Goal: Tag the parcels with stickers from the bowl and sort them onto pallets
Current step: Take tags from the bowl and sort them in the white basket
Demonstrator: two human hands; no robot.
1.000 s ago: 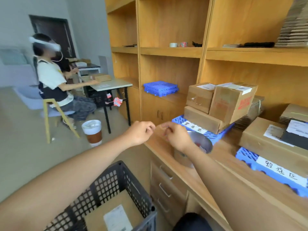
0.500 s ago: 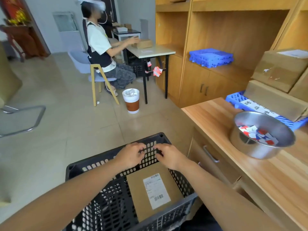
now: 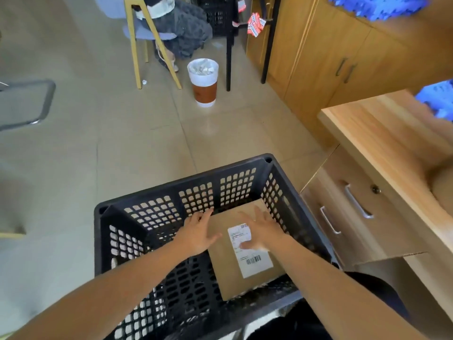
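We count one black perforated plastic crate (image 3: 181, 190), one flat brown cardboard parcel (image 3: 228, 273), one white printed label (image 3: 255, 261). Hands, two: left hand (image 3: 197, 233), right hand (image 3: 263, 229). One white-and-brown cup-shaped waste bin (image 3: 204, 92). We note two blue plastic grid pallets (image 3: 375, 6), both partly in view; two silver bar drawer handles (image 3: 356, 202); two dark cabinet door handles (image 3: 342, 67).

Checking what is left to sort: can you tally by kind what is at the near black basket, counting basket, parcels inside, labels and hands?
black basket: 1
cardboard parcel inside it: 1
shipping label on the parcel: 1
hands, left hand and right hand: 2
Total: 5
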